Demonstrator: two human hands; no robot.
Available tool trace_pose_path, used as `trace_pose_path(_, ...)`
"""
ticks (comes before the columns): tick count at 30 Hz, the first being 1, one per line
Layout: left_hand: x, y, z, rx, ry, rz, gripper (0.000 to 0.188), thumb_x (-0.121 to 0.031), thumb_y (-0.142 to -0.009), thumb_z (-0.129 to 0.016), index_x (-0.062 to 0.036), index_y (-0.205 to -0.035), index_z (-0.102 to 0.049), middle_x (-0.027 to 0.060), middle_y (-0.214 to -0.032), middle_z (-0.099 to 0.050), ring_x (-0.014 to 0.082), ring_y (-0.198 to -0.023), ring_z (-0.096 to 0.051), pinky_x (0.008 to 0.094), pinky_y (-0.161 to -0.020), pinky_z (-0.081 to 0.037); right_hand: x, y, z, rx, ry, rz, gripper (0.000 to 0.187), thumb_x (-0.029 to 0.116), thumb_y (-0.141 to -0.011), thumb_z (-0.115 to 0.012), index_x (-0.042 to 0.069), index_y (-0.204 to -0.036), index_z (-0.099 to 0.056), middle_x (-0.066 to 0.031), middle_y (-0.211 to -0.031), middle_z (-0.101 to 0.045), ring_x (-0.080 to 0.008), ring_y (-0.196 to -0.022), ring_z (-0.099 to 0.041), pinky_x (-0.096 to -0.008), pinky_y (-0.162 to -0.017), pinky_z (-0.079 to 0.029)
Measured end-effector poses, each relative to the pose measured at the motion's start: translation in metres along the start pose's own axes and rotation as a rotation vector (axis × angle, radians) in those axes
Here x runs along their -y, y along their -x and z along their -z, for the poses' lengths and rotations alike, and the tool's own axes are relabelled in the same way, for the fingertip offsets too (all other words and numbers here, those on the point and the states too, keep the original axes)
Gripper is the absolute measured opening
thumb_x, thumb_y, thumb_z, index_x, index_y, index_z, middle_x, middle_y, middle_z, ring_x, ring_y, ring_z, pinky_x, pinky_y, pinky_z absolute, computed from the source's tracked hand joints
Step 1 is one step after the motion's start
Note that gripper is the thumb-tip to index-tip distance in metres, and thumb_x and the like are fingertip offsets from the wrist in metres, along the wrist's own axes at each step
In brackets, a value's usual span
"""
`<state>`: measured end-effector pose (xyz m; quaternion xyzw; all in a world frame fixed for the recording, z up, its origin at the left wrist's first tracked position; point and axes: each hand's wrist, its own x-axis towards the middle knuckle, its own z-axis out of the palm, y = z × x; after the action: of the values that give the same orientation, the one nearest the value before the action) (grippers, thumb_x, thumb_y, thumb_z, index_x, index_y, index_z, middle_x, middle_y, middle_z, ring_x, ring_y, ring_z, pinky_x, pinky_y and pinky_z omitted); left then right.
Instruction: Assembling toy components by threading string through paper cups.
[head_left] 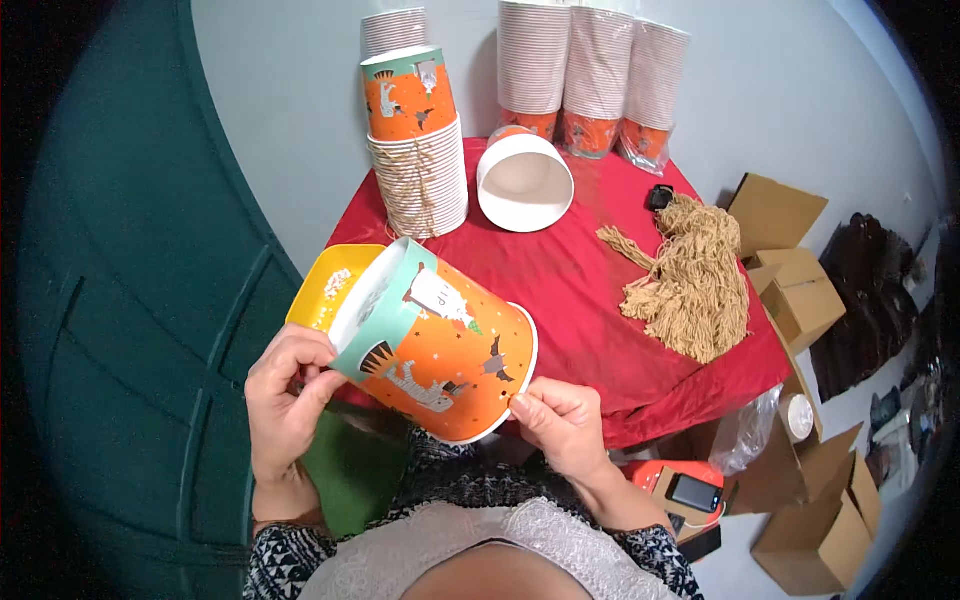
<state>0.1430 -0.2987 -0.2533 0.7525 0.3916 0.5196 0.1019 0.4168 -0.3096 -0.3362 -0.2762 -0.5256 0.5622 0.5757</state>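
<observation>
Tilted on its side, an orange paper bucket [455, 340] with a green band and printed bats and figures is held in both hands over the table's near edge. My left hand [290, 390] pinches the green-banded end between thumb and fingers. At the white-rimmed end, my right hand [562, 425] is closed on the edge, its thumb close to a small dark hole in the wall. The bucket's inside is turned away from view. Just behind its green end lies a yellow tray [312, 275] with small white pieces in it, partly covered by the bucket.
A red-clothed table [570, 280] bears a white-lined bucket [525, 185] on its side, a bucket stack [420, 185] with twine, wrapped bucket stacks [597, 80] and a tan cord bundle [700, 280]. Cardboard boxes [800, 300] and a red stool [645, 472] stand right.
</observation>
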Motion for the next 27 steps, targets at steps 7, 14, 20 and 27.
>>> trace_pose_path(7, -0.008, -0.003, 0.003, -0.002, 0.015, 0.281, 0.01, 0.008, -0.079, -0.064, 0.0018, -0.082, -0.058, 0.0013, -0.076, -0.054, 0.0057, -0.064, -0.045, 0.0216, -0.058, -0.036, -0.013, -0.009, -0.012, 0.047, 0.047, 0.046, 0.02, 0.014, -0.099, -0.06, -0.004, -0.094, -0.068, 0.0039, -0.077, -0.061, -0.0034, -0.071, -0.051, -0.0209, -0.062, -0.042)
trace_pose_path(14, -0.031, -0.018, 0.014, 0.005, -0.244, 0.019, 0.012, 0.006, -0.078, -0.067, 0.0018, -0.083, -0.057, 0.0069, -0.074, -0.054, 0.0144, -0.06, -0.05, 0.0266, -0.055, -0.04, -0.018, -0.02, -0.016, 0.063, -0.058, -0.031, 0.022, 0.017, -0.1, -0.057, -0.002, -0.093, -0.067, 0.0037, -0.066, -0.055, -0.0031, -0.054, -0.042, -0.021, -0.047, -0.032)
trace_pose_path(20, -0.031, -0.02, 0.017, 0.069, -0.081, 0.09, 0.012, 0.004, -0.079, -0.069, 0.0024, -0.083, -0.058, 0.0048, -0.074, -0.054, 0.01, -0.059, -0.047, 0.0254, -0.054, -0.039, -0.011, -0.023, -0.019, 0.078, -0.396, -0.025, 0.021, 0.018, -0.097, -0.06, -0.003, -0.091, -0.062, 0.0011, -0.058, -0.043, -0.0062, -0.045, -0.03, -0.0241, -0.042, -0.025)
trace_pose_path(27, -0.022, -0.027, 0.017, 0.11, -0.079, 0.286, 0.009, -0.001, -0.085, -0.066, 0.0014, -0.083, -0.058, 0.0015, -0.073, -0.054, 0.0052, -0.06, -0.045, 0.0239, -0.054, -0.039, -0.009, -0.021, -0.024, 0.084, -0.303, 0.037, 0.021, 0.015, -0.099, -0.058, -0.004, -0.096, -0.065, 0.0011, -0.064, -0.051, -0.0055, -0.05, -0.041, -0.0225, -0.046, -0.031)
